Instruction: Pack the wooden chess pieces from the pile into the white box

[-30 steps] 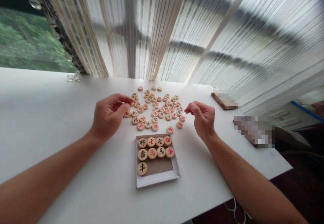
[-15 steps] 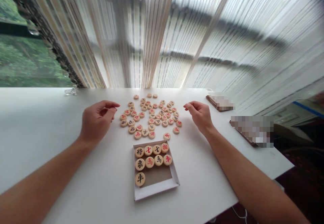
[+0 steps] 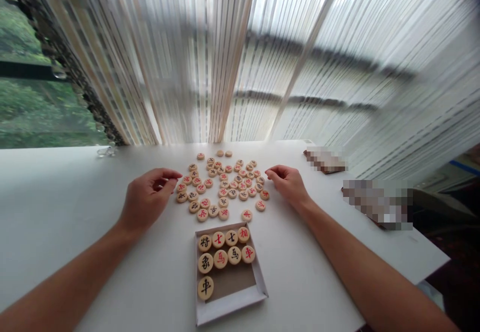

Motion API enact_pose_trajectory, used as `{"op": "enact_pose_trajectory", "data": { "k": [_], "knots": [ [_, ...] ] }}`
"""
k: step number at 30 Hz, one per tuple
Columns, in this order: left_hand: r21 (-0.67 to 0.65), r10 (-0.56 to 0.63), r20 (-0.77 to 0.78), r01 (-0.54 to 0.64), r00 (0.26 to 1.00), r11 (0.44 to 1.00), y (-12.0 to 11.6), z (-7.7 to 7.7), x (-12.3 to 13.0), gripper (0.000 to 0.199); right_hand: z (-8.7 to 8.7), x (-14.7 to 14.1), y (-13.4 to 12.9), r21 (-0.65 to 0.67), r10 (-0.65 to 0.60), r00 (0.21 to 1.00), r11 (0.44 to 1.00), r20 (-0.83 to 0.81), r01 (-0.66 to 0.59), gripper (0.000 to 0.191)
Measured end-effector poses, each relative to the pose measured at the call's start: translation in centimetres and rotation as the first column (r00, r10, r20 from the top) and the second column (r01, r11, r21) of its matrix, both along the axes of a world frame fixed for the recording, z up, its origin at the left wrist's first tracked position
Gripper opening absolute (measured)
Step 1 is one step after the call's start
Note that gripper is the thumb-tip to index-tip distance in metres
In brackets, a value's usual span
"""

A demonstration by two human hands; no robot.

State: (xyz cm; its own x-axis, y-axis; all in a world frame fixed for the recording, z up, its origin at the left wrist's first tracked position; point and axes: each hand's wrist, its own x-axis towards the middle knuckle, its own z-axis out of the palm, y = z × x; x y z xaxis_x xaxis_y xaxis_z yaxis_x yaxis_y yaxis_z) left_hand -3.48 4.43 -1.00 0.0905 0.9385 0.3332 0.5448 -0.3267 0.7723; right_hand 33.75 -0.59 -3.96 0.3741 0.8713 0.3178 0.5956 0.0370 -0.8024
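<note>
Many round wooden pieces with red or black characters lie loosely spread on the white table (image 3: 157, 282). My left hand (image 3: 150, 196) hovers at the left edge of this spread, its thumb and fingers curled and slightly apart, holding nothing. On the right side, my right hand (image 3: 288, 184) is beside the pieces with its fingers curled and pressed together; whether anything is between them is hidden. Nearer to me sits a shallow white box (image 3: 232, 304) with two full rows of pieces and one black-marked piece (image 3: 205, 288) at the left of a third row.
Two brown objects with blurred-out tops, one at the back right (image 3: 325, 162) and one nearer (image 3: 369, 207), lie by the table's right edge. Behind the table hangs a string curtain (image 3: 225, 72). A small clear object (image 3: 107, 151) rests at the back left.
The view has tilted up a little, so the table sits lower in the picture. My right hand has moved slightly left, closer to the pieces. The box's contents are the same.
</note>
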Motion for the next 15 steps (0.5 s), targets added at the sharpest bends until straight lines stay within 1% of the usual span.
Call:
{"op": "enact_pose_trajectory", "data": {
  "k": [3, 10, 15],
  "knots": [
    [0.001, -0.007, -0.025, 0.007, 1.000, 1.000, 0.13, -0.12, -0.07, 0.025, -0.17, -0.01, 0.09, -0.013, 0.015, 1.000, 1.000, 0.023, -0.015, 0.039],
    [-0.017, -0.009, -0.062, 0.007, 0.998, 1.000, 0.25, -0.04, 0.10, 0.025, -0.05, -0.53, 0.15, -0.034, 0.055, 0.994, 0.998, 0.096, -0.052, 0.034],
    [-0.018, -0.011, -0.069, 0.009, 0.998, 1.000, 0.19, 0.03, 0.28, 0.024, 0.23, -0.82, 0.20, -0.036, 0.033, 0.989, 0.999, 0.146, -0.028, 0.035]
  ]
}}
